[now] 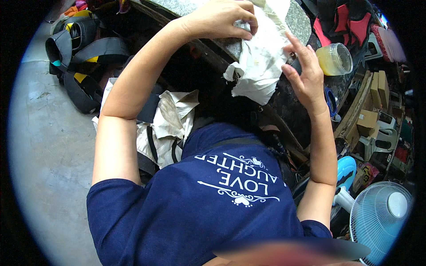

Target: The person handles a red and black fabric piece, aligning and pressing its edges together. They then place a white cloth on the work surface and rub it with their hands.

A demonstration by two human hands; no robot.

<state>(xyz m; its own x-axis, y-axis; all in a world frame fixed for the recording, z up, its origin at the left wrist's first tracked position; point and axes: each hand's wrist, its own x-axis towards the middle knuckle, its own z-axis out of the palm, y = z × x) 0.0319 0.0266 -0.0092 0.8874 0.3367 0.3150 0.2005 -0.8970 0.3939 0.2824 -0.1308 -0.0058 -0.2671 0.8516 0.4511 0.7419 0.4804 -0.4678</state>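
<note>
A crumpled white cloth [262, 57] with frayed edges lies over the near edge of a grey stone-like worktop [298, 20], part of it hanging down. My left hand [224, 20] is at the cloth's left side, thumb and fingers curled in a pinch on it. At its right border is my right hand [306, 73], thumb and fingers apart, the fingertips at or just beside the fabric. Whether anything lies under the cloth is hidden. Close to my right hand, a clear round tub [335, 60] holds something pale yellow.
Black straps with yellow patches [88, 53] are heaped at the left above the grey floor [49, 155]. Whitish fabric [171, 115] lies by my lap. Black and red pieces [344, 24] sit at the far right. A fan [379, 221] stands low right, below shelves with cardboard boxes [367, 122].
</note>
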